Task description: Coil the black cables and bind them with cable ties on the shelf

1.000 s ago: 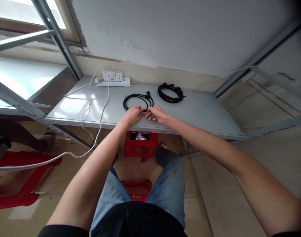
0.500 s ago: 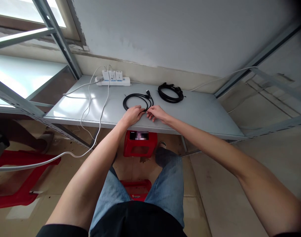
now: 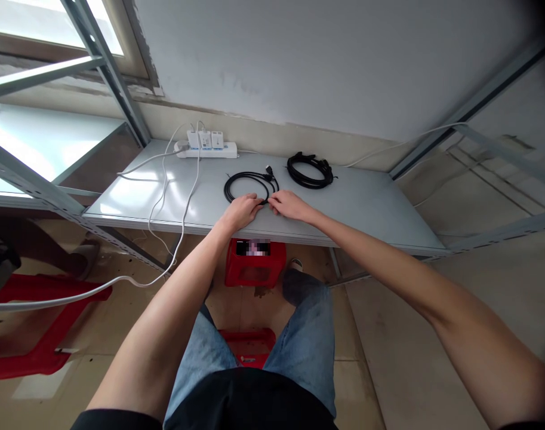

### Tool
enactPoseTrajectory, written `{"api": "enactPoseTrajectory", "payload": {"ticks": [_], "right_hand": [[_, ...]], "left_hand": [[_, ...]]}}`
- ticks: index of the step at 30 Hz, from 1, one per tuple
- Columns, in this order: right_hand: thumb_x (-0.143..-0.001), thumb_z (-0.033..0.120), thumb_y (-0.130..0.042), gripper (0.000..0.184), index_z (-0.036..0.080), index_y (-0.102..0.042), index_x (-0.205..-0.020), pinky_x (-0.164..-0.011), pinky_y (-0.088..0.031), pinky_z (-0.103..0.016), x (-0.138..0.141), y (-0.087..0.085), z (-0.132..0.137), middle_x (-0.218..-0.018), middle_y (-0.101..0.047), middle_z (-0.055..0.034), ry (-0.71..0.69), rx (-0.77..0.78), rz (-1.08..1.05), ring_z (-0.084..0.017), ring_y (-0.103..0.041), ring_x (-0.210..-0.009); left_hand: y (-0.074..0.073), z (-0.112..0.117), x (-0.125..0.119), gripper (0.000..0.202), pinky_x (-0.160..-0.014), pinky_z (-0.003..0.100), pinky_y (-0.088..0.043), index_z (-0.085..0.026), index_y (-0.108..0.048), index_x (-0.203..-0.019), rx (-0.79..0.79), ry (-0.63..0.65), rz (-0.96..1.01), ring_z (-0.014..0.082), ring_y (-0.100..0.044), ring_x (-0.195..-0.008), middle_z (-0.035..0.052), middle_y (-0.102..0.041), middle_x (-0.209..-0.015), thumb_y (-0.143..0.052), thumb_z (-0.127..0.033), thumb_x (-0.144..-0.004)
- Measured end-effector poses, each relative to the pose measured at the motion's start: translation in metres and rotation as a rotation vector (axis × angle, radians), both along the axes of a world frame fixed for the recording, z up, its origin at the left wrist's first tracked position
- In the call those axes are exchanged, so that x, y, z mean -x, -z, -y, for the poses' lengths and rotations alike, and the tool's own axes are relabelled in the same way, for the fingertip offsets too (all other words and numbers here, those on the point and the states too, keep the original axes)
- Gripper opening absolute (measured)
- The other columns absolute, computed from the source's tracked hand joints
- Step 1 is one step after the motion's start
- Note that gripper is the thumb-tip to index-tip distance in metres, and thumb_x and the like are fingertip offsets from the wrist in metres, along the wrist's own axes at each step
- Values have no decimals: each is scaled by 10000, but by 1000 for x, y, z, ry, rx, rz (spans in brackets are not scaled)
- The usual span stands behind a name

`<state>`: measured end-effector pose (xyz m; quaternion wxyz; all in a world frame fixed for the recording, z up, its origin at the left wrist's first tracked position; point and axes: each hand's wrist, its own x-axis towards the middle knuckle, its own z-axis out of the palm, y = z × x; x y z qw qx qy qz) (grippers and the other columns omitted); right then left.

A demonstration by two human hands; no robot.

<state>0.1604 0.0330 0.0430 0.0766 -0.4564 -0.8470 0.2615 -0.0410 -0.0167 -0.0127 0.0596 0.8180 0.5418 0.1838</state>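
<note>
A thin black cable (image 3: 228, 187) lies coiled on the grey metal shelf, with a plug end (image 3: 268, 171) at its far right side. My left hand (image 3: 244, 210) is closed on the near side of this coil, thumb and fingers pressed on the strands. Close beside it, my right hand (image 3: 291, 205) is closed in a pinch at the coil's near right edge. Whatever sits between those fingertips is too small to make out. A tiny tie end sticks out at the coil's far left. Behind and to the right rests a thicker coil of black cable (image 3: 299, 179), untouched.
On the shelf (image 3: 357, 203), a white power strip (image 3: 209, 150) with several chargers stands against the wall. White cords (image 3: 192, 194) hang over the front edge at left. Below are a red stool (image 3: 254, 275) with a phone on it and another person's leg (image 3: 52, 245).
My right hand's fingers have curled closer together at the coil's edge; its lower fingers were looser before. My left hand stays on the coil. The view has shifted slightly.
</note>
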Motion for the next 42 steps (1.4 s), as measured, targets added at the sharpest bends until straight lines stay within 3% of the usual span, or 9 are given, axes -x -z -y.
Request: {"api": "enactPoseTrajectory", "payload": {"ticks": [6, 8, 12, 17, 21, 25, 30, 36, 42], "right_hand": [[-1085, 183, -422, 349, 182, -710, -889, -763, -438, -250, -19, 41, -4, -698, -685, -15, 427, -166, -264, -174, -644, -724], [-1080, 199, -418, 349, 186, -725, -914, -786, -442, -261, -20, 52, -3, -708, -688, -17, 492, -208, -310, -190, -650, -749], [-1073, 219, -420, 347, 194, -739, -937, -794, -443, -269, -20, 59, -4, -731, -696, -18, 486, -213, -351, -196, -647, -754], [-1074, 216, -404, 354, 183, -739, -964, -777, -445, -268, -22, 62, -8, -734, -692, -19, 539, -191, -417, -193, -641, -733], [-1078, 195, -420, 343, 187, -741, -954, -784, -443, -269, -21, 61, -10, -752, -708, -28, 561, -183, -407, -197, -652, -751], [-1071, 174, -446, 329, 199, -747, -939, -811, -451, -272, -20, 60, -11, -769, -726, -41, 564, -188, -372, -210, -675, -793], [-1081, 186, -452, 329, 199, -755, -955, -782, -440, -280, -20, 62, -13, -836, -755, -68, 569, -195, -338, -216, -681, -819], [-1096, 186, -444, 336, 196, -753, -964, -822, -454, -279, -20, 63, -12, -981, -791, -102, 552, -216, -323, -224, -716, -936], [-1107, 206, -450, 331, 206, -754, -975, -807, -454, -278, -19, 60, -9, -946, -783, -102, 559, -215, -331, -231, -725, -932]], "left_hand": [[0, 0, -1, 442, -965, 363, -538, -180, -756, -1373, -16, 0, -27, 282, -712, -1119, 137, -734, -1159, -411, -335, -1144], [0, 0, -1, 443, -968, 370, -535, -177, -753, -1367, -23, 1, -37, 284, -708, -1120, 139, -733, -1156, -404, -336, -1145], [0, 3, 0, 466, -1019, 400, -503, -154, -672, -1479, -61, 13, -70, 306, -679, -1163, 154, -732, -1183, -440, -382, -1145], [-1, 8, 1, 672, -1078, 447, -471, -142, -481, -1660, -122, -11, -70, 340, -616, -1253, 168, -715, -1300, -583, -487, -1093], [-2, 13, 10, 594, -1117, 458, -482, -173, -565, -1592, -111, -15, -2, 332, -608, -1305, 162, -695, -1382, -588, -489, -1090], [-1, 23, 40, 438, -1134, 444, -505, -231, -670, -1442, -70, 6, 34, 302, -630, -1302, 132, -683, -1402, -506, -475, -1118], [-10, 27, 58, 398, -1147, 461, -497, -234, -680, -1369, -33, 58, -98, 308, -622, -1312, 141, -671, -1415, -405, -398, -1132], [-30, 10, 34, 304, -1059, 475, -488, -225, -681, -1108, -43, 128, -328, 339, -661, -1156, 181, -707, -1201, -396, -330, -1114], [-35, -17, 28, 318, -891, 431, -517, -210, -642, -1165, 31, 29, -340, 338, -732, -933, 153, -751, -977, -355, -341, -1129]]}}
